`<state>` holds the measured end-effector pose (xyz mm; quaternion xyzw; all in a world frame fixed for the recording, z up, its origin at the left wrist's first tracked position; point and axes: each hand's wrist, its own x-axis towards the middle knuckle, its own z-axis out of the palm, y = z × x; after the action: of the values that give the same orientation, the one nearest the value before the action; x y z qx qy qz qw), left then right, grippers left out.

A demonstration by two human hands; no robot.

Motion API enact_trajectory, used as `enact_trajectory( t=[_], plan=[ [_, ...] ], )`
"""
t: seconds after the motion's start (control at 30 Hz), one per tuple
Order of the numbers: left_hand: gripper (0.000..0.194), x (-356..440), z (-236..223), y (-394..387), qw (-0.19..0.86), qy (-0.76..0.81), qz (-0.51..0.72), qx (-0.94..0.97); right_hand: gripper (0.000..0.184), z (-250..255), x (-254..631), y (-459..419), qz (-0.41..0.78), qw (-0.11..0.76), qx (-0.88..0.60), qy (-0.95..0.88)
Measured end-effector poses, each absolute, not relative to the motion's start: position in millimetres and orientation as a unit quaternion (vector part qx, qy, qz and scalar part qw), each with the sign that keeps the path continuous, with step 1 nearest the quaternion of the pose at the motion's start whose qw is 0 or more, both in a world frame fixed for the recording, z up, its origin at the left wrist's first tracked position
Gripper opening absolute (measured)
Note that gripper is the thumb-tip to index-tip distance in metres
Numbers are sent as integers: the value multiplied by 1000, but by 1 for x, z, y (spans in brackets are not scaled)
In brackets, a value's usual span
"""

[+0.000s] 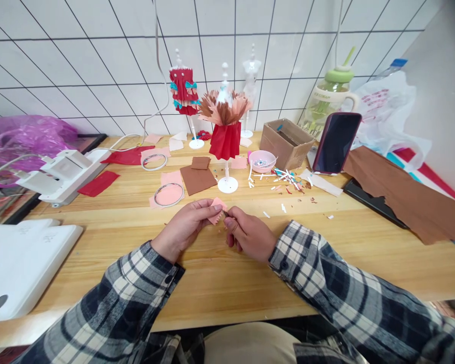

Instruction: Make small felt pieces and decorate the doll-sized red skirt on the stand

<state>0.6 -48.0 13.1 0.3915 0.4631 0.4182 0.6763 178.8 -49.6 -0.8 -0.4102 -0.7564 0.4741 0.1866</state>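
My left hand (187, 225) pinches a small folded piece of pink paper (217, 208) between thumb and fingers. A row of zigzag points runs along the paper's lower right edge. At that edge, my right hand (252, 235) is closed on small scissors (226, 214); only a dark tip shows, and the fingers hide the rest. Just beyond stands a white mini dress form (227, 184) with a red pleated paper skirt (225, 140) and a brown and pink pointed paper ruffle (225, 107). Brown paper squares (198, 180) lie left of its base.
Metal rings (169, 194) lie on pink paper at left, near a power strip (70, 174). Behind are a red-dressed form (184, 93) and a bare one (251, 71). A pink bowl (263, 162), cardboard box (287, 144), phone (336, 143) and paper scraps (290, 178) occupy the right.
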Motion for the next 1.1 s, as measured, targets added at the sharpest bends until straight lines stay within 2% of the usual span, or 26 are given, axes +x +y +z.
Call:
enact_trajectory(
  t=[0.67, 0.9, 1.1],
  plan=[
    [19, 0, 14, -48, 676, 460, 413, 402, 18, 0, 178, -50, 487, 184, -401, -754],
    [17, -3, 14, -47, 666, 476, 429, 382, 33, 1, 186, -43, 419, 202, -438, -769],
    [19, -1, 13, -48, 646, 497, 420, 399, 35, 2, 189, -39, 402, 187, -447, -777]
  ],
)
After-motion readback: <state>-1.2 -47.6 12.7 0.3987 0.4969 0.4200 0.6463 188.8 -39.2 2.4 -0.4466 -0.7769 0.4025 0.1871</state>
